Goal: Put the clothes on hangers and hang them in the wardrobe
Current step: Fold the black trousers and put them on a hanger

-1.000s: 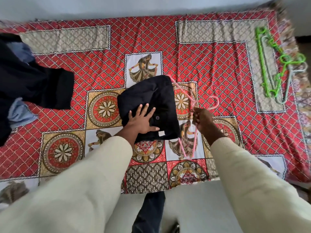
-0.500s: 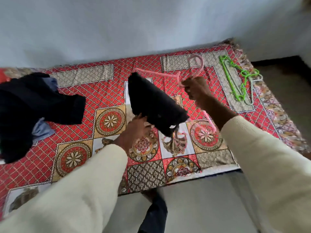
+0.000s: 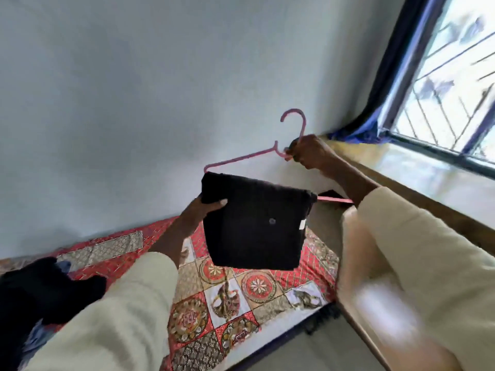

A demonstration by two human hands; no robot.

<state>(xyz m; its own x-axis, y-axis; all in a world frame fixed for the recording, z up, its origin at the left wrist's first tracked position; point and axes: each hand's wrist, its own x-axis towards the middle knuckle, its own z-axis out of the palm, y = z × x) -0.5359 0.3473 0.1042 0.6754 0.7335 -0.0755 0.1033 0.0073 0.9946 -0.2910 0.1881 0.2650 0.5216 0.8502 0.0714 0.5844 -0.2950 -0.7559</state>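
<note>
The right hand (image 3: 312, 151) is closed around the neck of a pink hanger (image 3: 270, 153), held up in the air before the pale wall. A folded black garment (image 3: 254, 223) drapes over the hanger's bottom bar — the left hand (image 3: 207, 208) pinches its edge at nine o'clock, thumb in front. Below lies the patterned bedspread (image 3: 241, 298), with a dark clothes pile (image 3: 40, 295) at eight o'clock.

Right sleeve (image 3: 396, 277) motion-blurred, hanger (image 3: 242, 158) bar mostly hidden behind folded black garment (image 3: 254, 226), dark clothes pile (image 3: 40, 295) cut off at left edge.
</note>
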